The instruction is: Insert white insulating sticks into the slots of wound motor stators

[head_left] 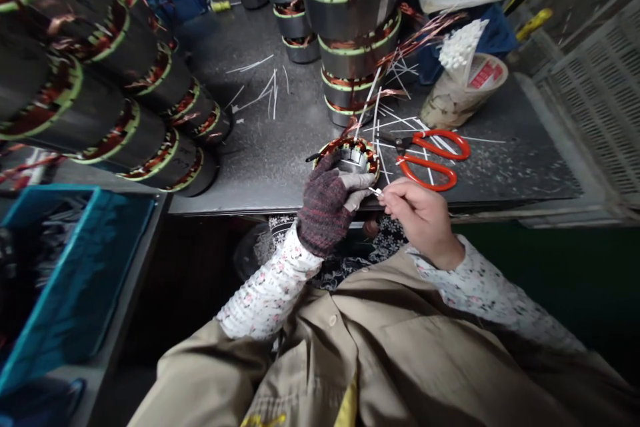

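On your left is a bright teal plastic bin (120,247). Next come tall stacks of dark grey metal rings with copper wire and lime-green edges (107,130). Some thin white strips (275,93) lie on the dark grey table (250,177). Your left hand (326,207), in a dark knitted glove with pale finger covers, holds the near side of a small metal ring wound with copper wire (353,157). That ring sits at the table's near edge, just in front of the middle stack (357,17). Your bare right hand (420,220) pinches a tiny white piece (375,191) by your gloved fingertips. Just beyond it lie orange-handled scissors (416,140), then a tan round tub (450,101) full of white sticks (461,45).
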The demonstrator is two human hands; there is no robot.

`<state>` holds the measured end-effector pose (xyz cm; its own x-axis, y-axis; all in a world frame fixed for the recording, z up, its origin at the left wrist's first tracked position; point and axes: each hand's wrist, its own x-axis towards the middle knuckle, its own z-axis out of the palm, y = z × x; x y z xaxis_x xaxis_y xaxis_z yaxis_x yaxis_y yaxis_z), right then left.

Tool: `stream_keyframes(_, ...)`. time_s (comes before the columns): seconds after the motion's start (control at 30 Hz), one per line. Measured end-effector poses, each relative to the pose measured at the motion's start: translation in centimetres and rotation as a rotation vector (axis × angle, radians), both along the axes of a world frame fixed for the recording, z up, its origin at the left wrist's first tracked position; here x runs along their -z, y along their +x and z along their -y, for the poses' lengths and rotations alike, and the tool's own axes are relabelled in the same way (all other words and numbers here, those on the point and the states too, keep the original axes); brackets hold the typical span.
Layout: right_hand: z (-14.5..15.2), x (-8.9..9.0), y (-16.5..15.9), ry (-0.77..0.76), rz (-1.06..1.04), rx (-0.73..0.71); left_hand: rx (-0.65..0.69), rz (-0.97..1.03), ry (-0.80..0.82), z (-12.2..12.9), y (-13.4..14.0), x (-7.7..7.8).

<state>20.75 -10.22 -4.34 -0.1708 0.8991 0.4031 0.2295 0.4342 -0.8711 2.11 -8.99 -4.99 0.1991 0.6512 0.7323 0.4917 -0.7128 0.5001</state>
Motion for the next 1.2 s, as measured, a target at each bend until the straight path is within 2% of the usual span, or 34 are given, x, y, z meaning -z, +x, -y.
stream_keyframes(0.1, -0.6, 0.2, -0.3, 0.045, 0.06, 0.032, 0.016, -0.001, -0.023, 0.0, -0.1, 0.1)
stream_keyframes(0.3, -2.3, 1.1, -0.9, -0.031, 0.121, 0.079, 0.001, -0.137, -0.01, -0.4, -0.5, 0.1)
stream_keyframes(0.37, -2.2, 0.6, -0.9, -0.01, 0.144, 0.058, -0.009, -0.188, -0.029, -0.3, -0.6, 0.1)
stream_keyframes(0.47, -1.5, -0.7, -0.4, 0.012, 0.193, -0.065, -0.034, -0.24, -0.05, 0.0, -0.4, -0.2)
stream_keyframes(0.53, -0.9, -1.7, 0.2, -0.027, 0.118, -0.153, -0.061, -0.256, -0.073, 0.2, -0.2, -0.4)
stream_keyframes(0.63, -0.2, -2.8, 1.3, -0.085, -0.154, -0.22, -0.088, -0.26, -0.074, 0.4, 0.0, -0.7)
stream_keyframes(0.73, 0.1, -2.6, 1.8, -0.181, -0.369, -0.329, -0.128, -0.234, -0.064, 0.6, -0.1, -0.8)
stream_keyframes(0.83, 0.6, -1.8, 2.0, -0.364, -0.46, -0.498, -0.111, -0.296, -0.049, 0.5, -0.5, -0.6)
stream_keyframes(0.9, 1.0, -1.7, 2.7, -0.406, -0.471, -0.479, -0.114, -0.363, 0.013, 0.4, -0.7, -0.6)
stream_keyframes(0.97, 1.4, -2.0, 3.6, -0.367, -0.461, -0.352, -0.143, -0.418, 0.046, 0.4, -0.7, -0.7)
stream_keyframes(1.03, 1.4, -2.3, 4.2, -0.343, -0.428, -0.262, -0.166, -0.464, 0.014, 0.4, -0.6, -0.8)
stream_keyframes(1.1, 1.2, -2.4, 3.9, -0.366, -0.44, -0.306, -0.177, -0.49, -0.032, 0.5, -0.6, -0.9)
stream_keyframes(1.2, 0.6, -1.8, 2.2, -0.445, -0.581, -0.482, -0.159, -0.534, -0.052, 0.4, -1.0, -0.8)
